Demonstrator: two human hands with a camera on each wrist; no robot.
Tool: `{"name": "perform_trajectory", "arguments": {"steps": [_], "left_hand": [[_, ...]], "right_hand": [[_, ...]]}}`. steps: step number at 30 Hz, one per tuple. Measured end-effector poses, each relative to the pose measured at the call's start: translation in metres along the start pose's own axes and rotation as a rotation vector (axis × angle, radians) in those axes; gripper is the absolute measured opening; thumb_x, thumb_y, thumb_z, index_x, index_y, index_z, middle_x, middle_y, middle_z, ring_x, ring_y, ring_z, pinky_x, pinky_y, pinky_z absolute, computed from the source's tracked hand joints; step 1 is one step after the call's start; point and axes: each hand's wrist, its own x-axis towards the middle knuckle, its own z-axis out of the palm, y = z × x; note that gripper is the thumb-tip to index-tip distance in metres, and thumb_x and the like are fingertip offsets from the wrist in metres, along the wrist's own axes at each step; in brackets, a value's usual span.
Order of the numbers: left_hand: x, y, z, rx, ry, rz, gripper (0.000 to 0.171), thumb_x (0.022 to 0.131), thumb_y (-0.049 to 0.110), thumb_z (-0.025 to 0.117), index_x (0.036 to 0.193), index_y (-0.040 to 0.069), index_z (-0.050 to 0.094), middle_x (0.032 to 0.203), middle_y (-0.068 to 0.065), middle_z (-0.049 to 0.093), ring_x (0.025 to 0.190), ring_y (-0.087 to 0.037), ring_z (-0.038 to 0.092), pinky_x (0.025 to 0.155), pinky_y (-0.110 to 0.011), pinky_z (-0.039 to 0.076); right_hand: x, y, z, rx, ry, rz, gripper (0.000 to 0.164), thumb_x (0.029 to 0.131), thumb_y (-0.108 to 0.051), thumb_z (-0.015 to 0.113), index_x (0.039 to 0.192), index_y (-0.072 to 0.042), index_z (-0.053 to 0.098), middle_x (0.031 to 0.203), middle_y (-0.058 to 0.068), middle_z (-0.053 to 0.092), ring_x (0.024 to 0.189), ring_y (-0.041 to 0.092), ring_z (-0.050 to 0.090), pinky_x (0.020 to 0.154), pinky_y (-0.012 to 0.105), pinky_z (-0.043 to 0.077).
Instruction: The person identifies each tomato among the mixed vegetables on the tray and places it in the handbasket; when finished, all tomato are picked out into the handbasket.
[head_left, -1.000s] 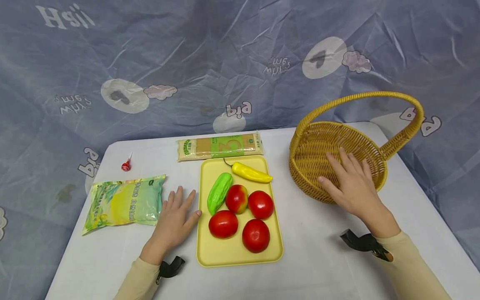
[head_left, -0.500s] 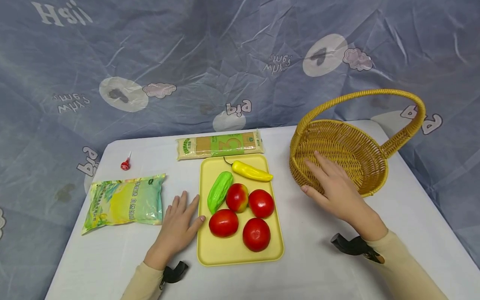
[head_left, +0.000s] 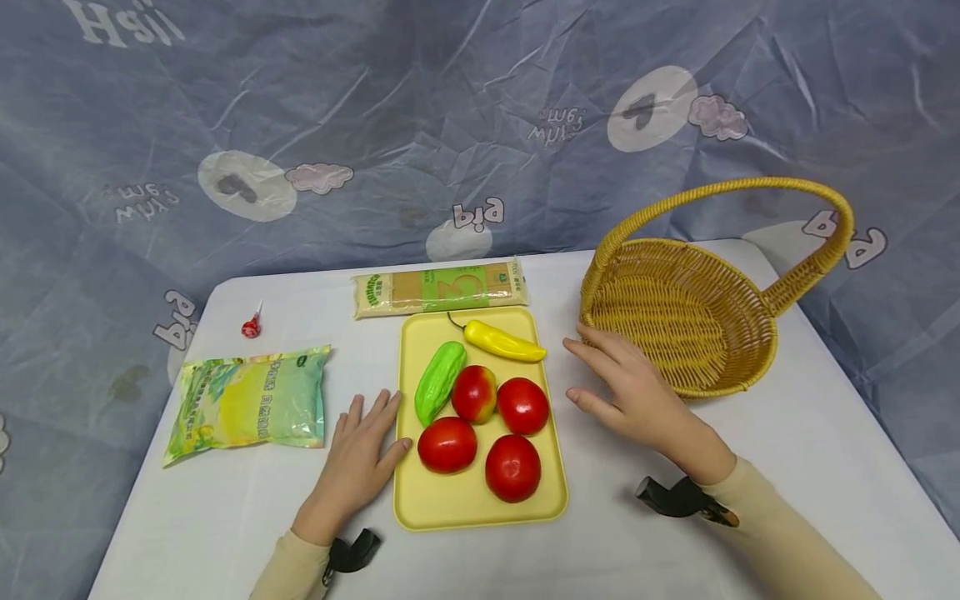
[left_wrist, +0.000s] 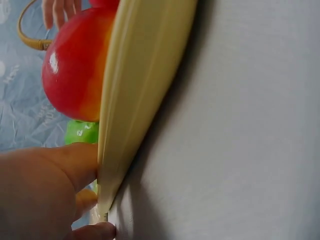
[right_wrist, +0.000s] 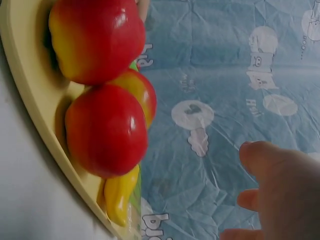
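A yellow tray [head_left: 480, 518] in the head view carries several red fruits, such as the front one [head_left: 513, 468], along with a green vegetable [head_left: 440, 383] with a bumpy skin and a yellow pepper [head_left: 504, 342]. My left hand [head_left: 358, 460] lies at the tray's left edge with fingers extended; in the left wrist view its thumb [left_wrist: 82, 162] is right at the rim. Between the tray and the wicker basket [head_left: 660, 325], my right hand [head_left: 633, 392] is spread and holds nothing. It overlaps the basket's left rim in the head view.
Behind the tray lies a pack of noodles [head_left: 442, 289]. To the left are a green and yellow plastic bag [head_left: 251, 406] and a red lollipop [head_left: 252, 327]. The basket's tall handle [head_left: 720, 190] arches upward. A printed blue-grey cloth [head_left: 375, 125] hangs behind the white table.
My right hand has moved left, from over the basket's inside to the side facing the tray. My left hand has shifted slightly right, up to the tray's edge.
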Motion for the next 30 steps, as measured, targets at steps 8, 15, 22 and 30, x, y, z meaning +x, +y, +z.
{"name": "perform_trajectory", "arguments": {"steps": [8,15,22,30], "left_hand": [[-0.003,-0.009,0.007,-0.058,0.016,0.024,0.068,0.092,0.031,0.072,0.153,0.011,0.048,0.159,-0.018,0.044,0.151,-0.055,0.024,0.116,-0.077,0.02],[-0.002,-0.018,0.012,-0.113,0.066,0.093,0.065,0.09,0.03,0.072,0.149,0.012,0.053,0.156,-0.015,0.049,0.153,-0.051,0.025,0.12,-0.073,0.015],[0.0,-0.018,0.013,-0.125,0.09,0.126,0.061,0.088,0.025,0.073,0.145,0.01,0.057,0.152,-0.016,0.054,0.15,-0.052,0.029,0.118,-0.075,0.017],[0.001,-0.02,0.015,-0.129,0.126,0.142,0.06,0.086,0.02,0.073,0.143,0.01,0.059,0.15,-0.017,0.056,0.149,-0.052,0.032,0.117,-0.075,0.018]], "right_hand": [[0.004,-0.01,0.012,0.053,-0.055,-0.022,0.054,0.096,-0.043,0.068,0.136,-0.008,0.063,0.144,0.02,0.058,0.13,0.039,0.057,0.105,0.058,0.049],[0.008,-0.016,0.026,0.098,-0.161,0.025,0.056,0.089,-0.032,0.077,0.139,-0.011,0.061,0.146,0.018,0.057,0.133,0.036,0.058,0.107,0.055,0.051],[0.011,-0.01,0.04,0.17,-0.177,0.039,0.055,0.088,-0.027,0.078,0.137,-0.007,0.062,0.141,0.016,0.061,0.131,0.033,0.059,0.107,0.055,0.05],[0.012,-0.005,0.054,0.285,-0.224,0.071,0.056,0.087,-0.024,0.079,0.136,-0.003,0.062,0.139,0.013,0.063,0.131,0.034,0.059,0.108,0.053,0.05]]}}
